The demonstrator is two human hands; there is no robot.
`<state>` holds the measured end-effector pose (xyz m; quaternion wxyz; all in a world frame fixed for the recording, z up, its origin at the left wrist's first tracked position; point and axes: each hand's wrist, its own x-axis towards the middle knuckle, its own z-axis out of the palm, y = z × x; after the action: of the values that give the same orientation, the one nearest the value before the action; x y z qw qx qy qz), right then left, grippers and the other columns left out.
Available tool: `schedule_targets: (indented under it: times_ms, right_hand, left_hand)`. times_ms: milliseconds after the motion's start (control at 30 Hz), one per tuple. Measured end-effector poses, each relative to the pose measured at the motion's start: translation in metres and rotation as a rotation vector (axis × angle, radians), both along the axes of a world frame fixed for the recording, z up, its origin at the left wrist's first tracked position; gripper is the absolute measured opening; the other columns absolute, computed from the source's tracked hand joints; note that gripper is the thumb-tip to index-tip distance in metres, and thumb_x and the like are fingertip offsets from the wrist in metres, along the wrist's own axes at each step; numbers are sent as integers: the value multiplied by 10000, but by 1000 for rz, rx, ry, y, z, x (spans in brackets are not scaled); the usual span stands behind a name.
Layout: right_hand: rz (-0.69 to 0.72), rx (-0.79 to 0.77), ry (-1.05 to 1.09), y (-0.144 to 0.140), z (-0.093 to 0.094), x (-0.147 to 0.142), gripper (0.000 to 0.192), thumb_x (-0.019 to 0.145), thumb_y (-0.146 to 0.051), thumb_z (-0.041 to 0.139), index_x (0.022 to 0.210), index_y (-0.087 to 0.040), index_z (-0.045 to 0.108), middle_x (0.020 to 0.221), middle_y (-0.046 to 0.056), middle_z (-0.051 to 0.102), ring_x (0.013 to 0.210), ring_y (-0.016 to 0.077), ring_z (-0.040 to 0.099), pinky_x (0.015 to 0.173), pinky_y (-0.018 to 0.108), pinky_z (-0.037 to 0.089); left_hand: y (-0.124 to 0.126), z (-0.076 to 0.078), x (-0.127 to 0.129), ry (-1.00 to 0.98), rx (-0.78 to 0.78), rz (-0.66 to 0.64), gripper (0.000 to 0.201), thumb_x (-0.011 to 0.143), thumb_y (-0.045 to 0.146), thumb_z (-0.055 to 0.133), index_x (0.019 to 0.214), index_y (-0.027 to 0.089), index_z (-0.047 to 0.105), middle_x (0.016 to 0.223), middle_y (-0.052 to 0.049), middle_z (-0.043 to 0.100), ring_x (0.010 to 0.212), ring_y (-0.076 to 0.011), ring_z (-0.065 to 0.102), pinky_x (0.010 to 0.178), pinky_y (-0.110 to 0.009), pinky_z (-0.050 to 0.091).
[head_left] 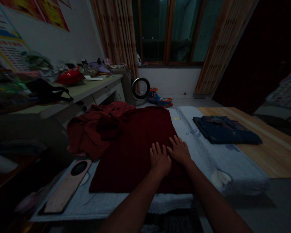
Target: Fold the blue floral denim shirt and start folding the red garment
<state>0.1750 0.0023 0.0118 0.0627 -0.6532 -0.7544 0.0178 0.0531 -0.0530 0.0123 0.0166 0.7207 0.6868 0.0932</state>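
A dark red garment point(133, 142) lies spread on a pale grey-blue cloth point(208, 161) covering the surface before me. Its left part is bunched into folds point(97, 129). My left hand point(159, 159) rests flat on the garment near its right edge, fingers apart. Just to its right, my right hand point(179, 150) also lies flat on the red fabric, and the two hands touch side by side. Neither hand holds anything.
A folded dark blue garment point(225, 129) lies on the wooden board point(276, 152) at right. A long pinkish board with an oval hole point(68, 184) sits at left. A cluttered desk point(87, 87) stands at the left, and a ring-shaped fan point(140, 89) and a toy point(160, 98) sit under the window.
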Motion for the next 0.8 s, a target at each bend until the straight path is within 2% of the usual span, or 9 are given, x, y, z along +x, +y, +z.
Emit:
schedule_targets:
  times_ms: [133, 233, 300, 367, 467, 533, 667, 800]
  right_hand:
    - [-65, -32, -3, 0, 1, -2, 704, 928, -549, 366, 1523, -190, 248, 1599, 141, 156, 1453, 317, 157, 1128, 494, 146]
    - [-60, -30, -7, -1, 1, -3, 706, 931, -545, 362, 1522, -176, 249, 1595, 164, 156, 1452, 328, 157, 1121, 492, 165]
    - [-55, -25, -9, -1, 1, -3, 700, 932, -542, 366, 1520, -179, 257, 1594, 164, 159, 1452, 332, 158, 1116, 499, 177]
    - [-55, -27, -13, -2, 1, -2, 696, 934, -546, 363, 1520, -184, 259, 1596, 159, 155, 1451, 334, 158, 1115, 506, 179]
    - [-53, -28, -12, -2, 0, -2, 693, 939, -553, 355, 1520, -188, 257, 1598, 158, 144, 1452, 333, 151, 1117, 508, 171]
    - [-54, -30, -8, -2, 1, -3, 695, 943, -561, 346, 1522, -189, 252, 1599, 163, 135, 1453, 335, 147, 1118, 507, 169]
    - [-69, -58, 5, -1, 1, -2, 730, 944, -598, 309, 1524, -161, 241, 1598, 178, 121, 1453, 332, 155, 1122, 498, 176]
    - [-102, -82, -3, 0, 2, 7, 774, 939, -626, 285, 1525, -125, 224, 1587, 192, 160, 1443, 338, 187, 1119, 504, 188]
  left_hand:
    - [1, 10, -2, -4, -73, -19, 619, 908, 454, 436, 1461, 179, 396, 1544, -171, 311, 1431, -397, 213, 1131, -539, 223]
    - [14, 26, -7, 5, -124, -55, 525, 915, 413, 434, 1385, 186, 490, 1490, -170, 405, 1390, -380, 316, 1106, -545, 263]
    - [29, 35, -11, 6, -70, -77, 439, 931, 371, 406, 1305, 191, 552, 1446, -150, 464, 1362, -337, 366, 1106, -531, 270]
    - [47, 37, -15, 1, 24, -90, 422, 942, 335, 387, 1309, 192, 537, 1482, -127, 424, 1392, -295, 320, 1129, -498, 245]
    - [71, 27, -19, -10, 44, -84, 481, 955, 363, 369, 1404, 210, 445, 1560, -95, 306, 1445, -273, 213, 1155, -470, 202]
    - [80, 15, -20, -20, 1, -56, 542, 957, 461, 349, 1443, 228, 404, 1566, -99, 294, 1449, -311, 199, 1154, -488, 188]
    - [83, -1, -21, -24, -21, -32, 616, 942, 561, 319, 1473, 252, 363, 1572, -110, 275, 1445, -371, 182, 1146, -526, 169]
    - [83, -4, -21, -18, -1, -26, 623, 930, 571, 344, 1472, 265, 367, 1574, -100, 273, 1440, -393, 180, 1143, -537, 169]
